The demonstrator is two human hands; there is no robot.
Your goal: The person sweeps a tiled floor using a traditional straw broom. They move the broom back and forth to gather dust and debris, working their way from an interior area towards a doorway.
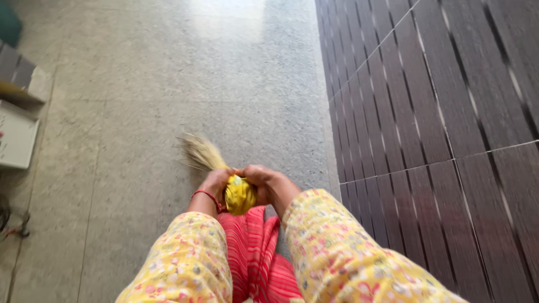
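Observation:
Both my hands grip the yellow handle end (240, 194) of a straw broom low in the middle of the view. My left hand (214, 183), with a red thread at the wrist, closes on its left side. My right hand (265, 180) closes over the top and right side. The pale bristles (199, 152) fan out up and to the left over the floor, blurred. My yellow flowered sleeves and a red striped cloth (255, 252) fill the bottom of the frame.
Speckled grey stone floor (168, 84) stretches ahead. A wall of dark brown ribbed tiles (438, 112) runs along the right. At the left edge sit a white box (17, 137) and a cardboard piece (19, 78).

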